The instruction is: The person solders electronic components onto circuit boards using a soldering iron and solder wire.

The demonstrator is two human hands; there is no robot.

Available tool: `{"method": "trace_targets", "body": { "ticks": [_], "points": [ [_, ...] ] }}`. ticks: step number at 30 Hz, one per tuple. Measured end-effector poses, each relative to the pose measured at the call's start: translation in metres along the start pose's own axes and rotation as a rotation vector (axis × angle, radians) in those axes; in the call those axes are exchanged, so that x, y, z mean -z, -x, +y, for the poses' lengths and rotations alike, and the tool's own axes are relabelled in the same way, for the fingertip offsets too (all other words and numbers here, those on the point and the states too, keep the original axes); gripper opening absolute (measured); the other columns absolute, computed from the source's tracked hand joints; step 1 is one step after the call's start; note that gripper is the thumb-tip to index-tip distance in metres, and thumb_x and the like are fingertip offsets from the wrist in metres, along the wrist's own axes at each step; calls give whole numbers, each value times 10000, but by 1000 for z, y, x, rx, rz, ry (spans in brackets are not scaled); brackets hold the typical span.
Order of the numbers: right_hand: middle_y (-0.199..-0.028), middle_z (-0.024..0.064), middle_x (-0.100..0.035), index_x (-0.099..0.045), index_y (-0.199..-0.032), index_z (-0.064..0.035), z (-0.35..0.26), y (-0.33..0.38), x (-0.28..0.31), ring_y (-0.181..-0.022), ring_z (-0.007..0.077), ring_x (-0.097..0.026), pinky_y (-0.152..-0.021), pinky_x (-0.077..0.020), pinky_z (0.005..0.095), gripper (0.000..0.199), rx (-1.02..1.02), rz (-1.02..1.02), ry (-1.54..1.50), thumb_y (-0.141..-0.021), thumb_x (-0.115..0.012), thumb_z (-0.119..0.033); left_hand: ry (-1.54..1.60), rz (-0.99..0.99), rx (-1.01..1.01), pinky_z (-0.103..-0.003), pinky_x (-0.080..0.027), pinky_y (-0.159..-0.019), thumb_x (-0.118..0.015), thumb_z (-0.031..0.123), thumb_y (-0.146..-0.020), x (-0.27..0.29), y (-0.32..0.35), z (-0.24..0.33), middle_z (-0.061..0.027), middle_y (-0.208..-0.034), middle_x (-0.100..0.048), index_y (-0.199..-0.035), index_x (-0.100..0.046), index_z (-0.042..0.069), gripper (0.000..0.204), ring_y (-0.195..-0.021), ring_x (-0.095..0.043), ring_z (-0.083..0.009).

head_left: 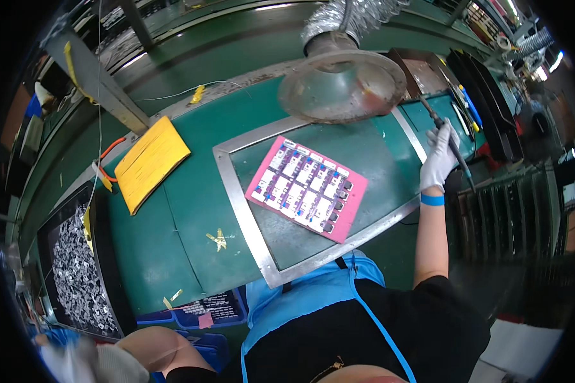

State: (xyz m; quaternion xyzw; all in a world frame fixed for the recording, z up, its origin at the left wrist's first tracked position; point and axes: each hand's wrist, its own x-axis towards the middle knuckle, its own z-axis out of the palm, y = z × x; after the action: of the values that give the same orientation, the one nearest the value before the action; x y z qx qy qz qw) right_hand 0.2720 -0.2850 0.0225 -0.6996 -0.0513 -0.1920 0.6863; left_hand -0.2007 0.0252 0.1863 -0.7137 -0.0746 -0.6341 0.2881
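Note:
My right hand [438, 159], in a white glove with a blue wristband, is closed around a soldering iron [435, 118] at the right side of the bench. The iron's thin tip points up and away, toward the hood, and its cable end trails down behind the hand. Far off at the lower left is my left hand [92, 364], also gloved and smeared by motion, so its fingers do not read clearly. Between the hands, tilted inside a metal frame, lies a pink board [350, 220] bearing rows of small circuit boards [303, 185] with white parts.
A round metal fume hood [342, 86] overhangs the bench's far side. Left are a yellow slab [150, 163] and a black tray [115, 274] of small metal parts. A brown box [421, 73] and black trays [485, 96] stand far right; blue bins [239, 313] sit below the near edge.

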Motion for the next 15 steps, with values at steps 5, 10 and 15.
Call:
{"method": "trace_targets", "body": {
  "ticks": [5,10,15],
  "points": [
    [-1170,100,-665,-621,-1226,-12,30,-9,-5,-1042,185,-651,-940,-510,326,276,700,-203,194,-983,-649,-140,763,-832,303,-403,-406,-734,-685,309,-680,-54,-9,23,-136,-848,-648,-1053,-653,-28,504,-733,-538,-270],
    [-1175,106,-675,-651,-1183,-23,20,-11,-12,-1072,184,-645,-968,-500,327,233,494,-262,173,-964,-664,-101,723,-867,273,-359,-439,-709,-702,76,-764,-84,8,55,-64,-831,-669,-888,-658,58,132,-741,-585,-269],
    [-1154,129,-677,-652,-1167,-19,47,-61,-17,-1093,259,-649,-976,-488,344,248,651,-272,400,-962,-650,-158,697,-812,261,-353,-467,-732,-727,115,-798,-117,30,77,-32,-842,-696,-915,-693,83,126,-776,-640,-230]
  ]
}}
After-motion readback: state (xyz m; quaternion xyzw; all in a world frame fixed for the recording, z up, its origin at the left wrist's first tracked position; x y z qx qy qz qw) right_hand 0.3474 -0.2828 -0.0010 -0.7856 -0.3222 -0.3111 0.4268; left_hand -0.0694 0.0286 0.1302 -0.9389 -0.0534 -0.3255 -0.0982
